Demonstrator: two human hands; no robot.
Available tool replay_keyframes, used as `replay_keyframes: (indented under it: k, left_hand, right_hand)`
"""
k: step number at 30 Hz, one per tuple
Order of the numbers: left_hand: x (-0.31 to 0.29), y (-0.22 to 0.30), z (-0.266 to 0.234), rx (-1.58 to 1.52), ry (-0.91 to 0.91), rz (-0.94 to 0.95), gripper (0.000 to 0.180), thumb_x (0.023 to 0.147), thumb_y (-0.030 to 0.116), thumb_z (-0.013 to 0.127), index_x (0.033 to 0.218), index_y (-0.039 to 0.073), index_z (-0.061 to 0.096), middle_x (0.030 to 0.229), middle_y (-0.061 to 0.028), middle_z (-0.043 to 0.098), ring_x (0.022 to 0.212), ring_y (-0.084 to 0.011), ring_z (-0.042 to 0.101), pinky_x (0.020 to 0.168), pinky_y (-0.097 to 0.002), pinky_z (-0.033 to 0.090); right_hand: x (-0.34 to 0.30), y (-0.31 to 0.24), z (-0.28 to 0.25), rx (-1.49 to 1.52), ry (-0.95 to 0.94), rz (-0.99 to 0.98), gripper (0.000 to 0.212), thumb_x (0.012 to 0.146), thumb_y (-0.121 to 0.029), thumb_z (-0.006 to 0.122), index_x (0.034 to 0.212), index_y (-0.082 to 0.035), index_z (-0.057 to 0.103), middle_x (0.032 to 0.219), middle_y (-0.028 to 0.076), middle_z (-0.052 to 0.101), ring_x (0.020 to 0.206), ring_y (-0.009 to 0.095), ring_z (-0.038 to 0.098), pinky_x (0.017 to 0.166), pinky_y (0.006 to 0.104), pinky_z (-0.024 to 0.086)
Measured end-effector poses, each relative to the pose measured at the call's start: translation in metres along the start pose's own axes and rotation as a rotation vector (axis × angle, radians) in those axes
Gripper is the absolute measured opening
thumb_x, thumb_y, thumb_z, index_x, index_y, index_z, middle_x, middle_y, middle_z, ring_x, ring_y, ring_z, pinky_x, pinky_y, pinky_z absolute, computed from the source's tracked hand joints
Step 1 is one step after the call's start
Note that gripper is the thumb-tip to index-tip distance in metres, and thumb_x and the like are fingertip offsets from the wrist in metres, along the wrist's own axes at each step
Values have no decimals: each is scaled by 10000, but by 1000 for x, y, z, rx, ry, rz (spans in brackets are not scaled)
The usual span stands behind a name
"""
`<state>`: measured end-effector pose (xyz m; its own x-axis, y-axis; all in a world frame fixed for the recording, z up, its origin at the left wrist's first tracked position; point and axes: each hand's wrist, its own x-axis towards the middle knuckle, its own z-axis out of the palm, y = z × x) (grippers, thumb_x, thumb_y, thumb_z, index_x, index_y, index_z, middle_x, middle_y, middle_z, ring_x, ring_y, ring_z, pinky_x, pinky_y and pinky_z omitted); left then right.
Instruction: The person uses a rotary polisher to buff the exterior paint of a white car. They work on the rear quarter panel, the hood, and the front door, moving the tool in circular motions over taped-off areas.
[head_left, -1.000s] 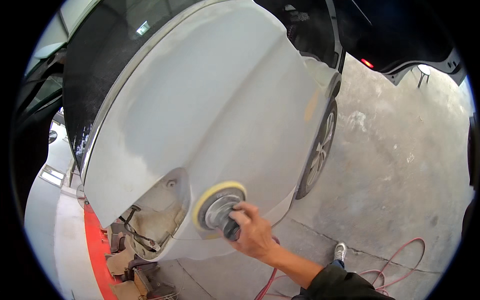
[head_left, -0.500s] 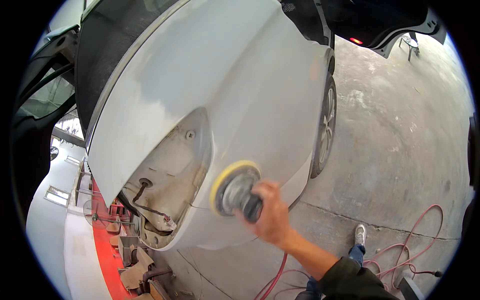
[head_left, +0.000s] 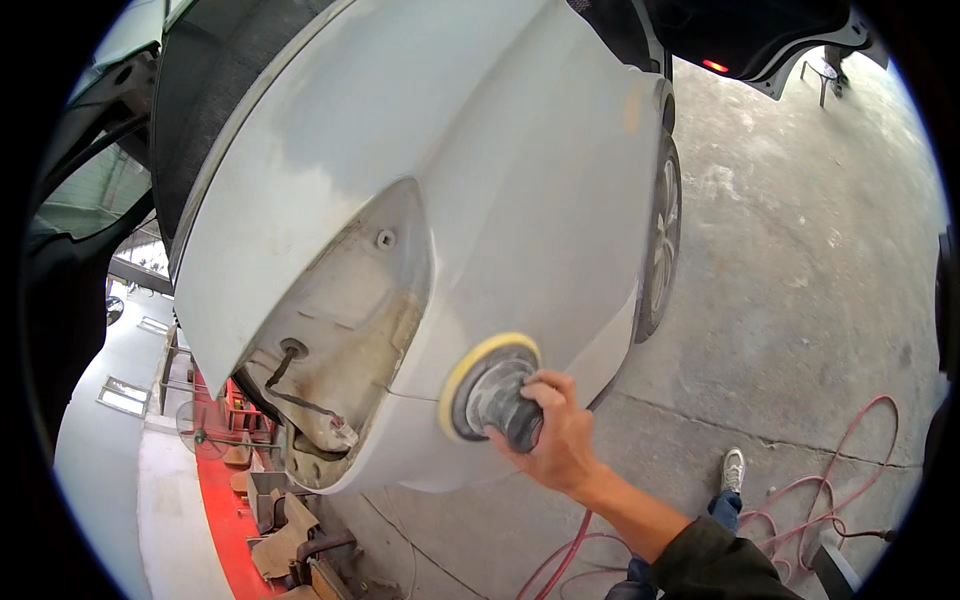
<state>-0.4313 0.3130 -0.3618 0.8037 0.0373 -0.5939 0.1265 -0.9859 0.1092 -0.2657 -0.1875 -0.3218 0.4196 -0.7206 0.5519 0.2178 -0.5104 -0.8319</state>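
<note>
the round sander [head_left: 507,398] sits at the pale car panel [head_left: 560,220], just right of the lamp recess [head_left: 350,290] and level with its lower part. its yellow-edged pad [head_left: 452,385] faces the panel; whether the whole disc lies flat cannot be told from this angle. the right hand [head_left: 562,435] is wrapped around the sander's dark body; the left hand is out of view, so its state cannot be told. done well, this pass calls for the disc flush to the curve, light even pressure and a steady glide rather than a pause on one spot, since a tipped edge could gouge. the seam [head_left: 415,398] running right from the lamp recess deserves a softer touch, as edges likely wear through fastest. inside the lamp recess is a dark cable [head_left: 281,370], best given room from the pad. below and right of the lamp recess, a red hose [head_left: 571,550] trails on the floor; some slack there, away from the shoe [head_left: 733,470], should let the wrist turn freely.
</note>
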Motion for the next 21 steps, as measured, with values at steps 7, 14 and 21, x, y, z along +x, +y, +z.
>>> replay_keyframes:
  k: [7,14,21]
  left_hand:
    - [5,-42,12,27,-223,-43,461,1059,361,532,1373,34,615,1092,-219,714,950,-298,702,801,-437,567]
    - [-21,15,1,71,54,-38,363,925,413,720,1118,109,770,937,-219,746,898,-364,742,771,-477,552]
    - [-26,11,-2,84,-36,-46,413,937,439,685,1203,129,739,977,-224,743,940,-404,725,788,-492,544]
  right_hand:
    - [24,-14,0,5,3,48,669,772,-292,887,1259,-89,475,1225,133,550,759,275,657,537,374,535]
    - [-35,20,5,-30,6,75,672,767,-292,893,1247,-83,471,1219,133,565,752,275,660,530,363,536]
    - [-59,37,3,-70,65,161,662,761,-245,899,1238,-82,469,1182,138,571,719,261,660,536,361,540]
